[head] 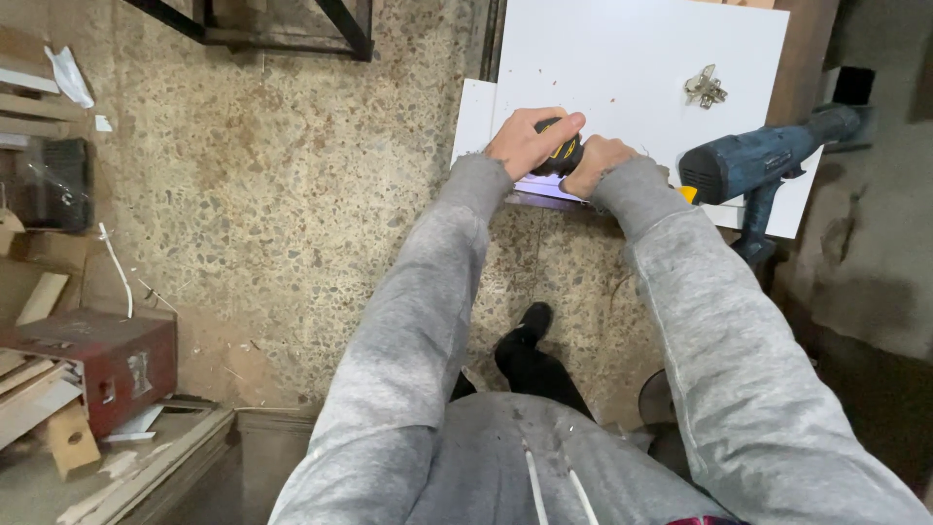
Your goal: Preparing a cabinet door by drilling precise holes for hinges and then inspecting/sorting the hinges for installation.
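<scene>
– Where is the tool sitting?
– The small black-and-yellow tool (561, 153) is resting at the white panel's (632, 58) near edge. My left hand (525, 141) is wrapping closed over it; my right hand (593, 163) is clasping its side.
– Nearby?
– A blue drill (758, 160) is lying just right.

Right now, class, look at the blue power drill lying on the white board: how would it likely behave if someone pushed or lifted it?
The blue power drill looks rigid and probably heavy. Its handle overhangs the white board edge, so a push might tip it off. Lying on its side, it seems unlikely to roll.
</scene>
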